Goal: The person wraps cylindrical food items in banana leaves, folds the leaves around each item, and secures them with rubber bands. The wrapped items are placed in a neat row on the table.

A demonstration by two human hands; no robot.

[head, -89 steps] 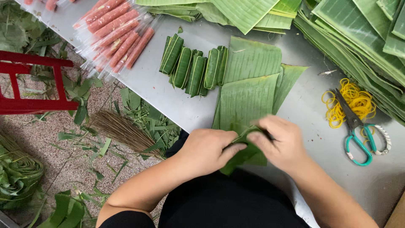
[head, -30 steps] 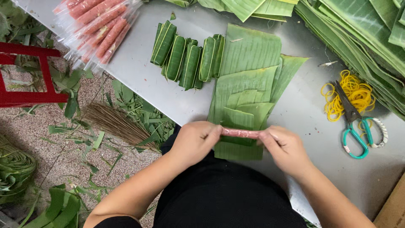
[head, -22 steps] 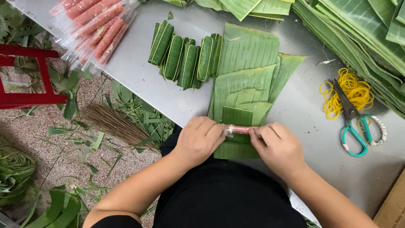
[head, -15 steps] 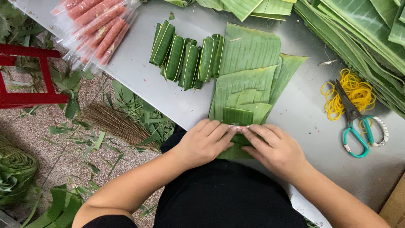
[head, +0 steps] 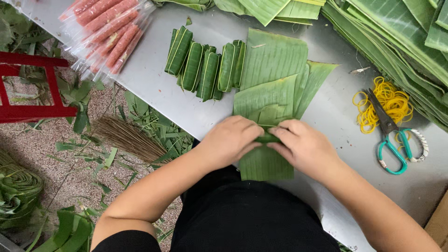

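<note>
My left hand point(head: 231, 140) and my right hand point(head: 301, 145) meet over a stack of green banana leaf pieces point(head: 270, 100) on the grey metal table point(head: 154, 88). Both hands grip a small leaf roll point(head: 268, 138) between their fingers, with the leaf folded over whatever lies inside. The roll's contents are hidden. The lower end of the leaf point(head: 265, 164) sticks out under my hands toward me.
Several finished leaf-wrapped rolls point(head: 203, 63) lie at the back. Pink sausages in clear plastic point(head: 107, 30) sit far left. Yellow rubber bands point(head: 389, 100) and teal-handled scissors point(head: 391, 140) lie right. Large leaves point(head: 401, 32) are piled behind. A red stool point(head: 28, 86), a broom point(head: 126, 137) and leaf scraps are on the floor.
A pink sausage held between both hands over the leaf a second ago is now covered; my hands have come together and rolled the leaf around it.
</note>
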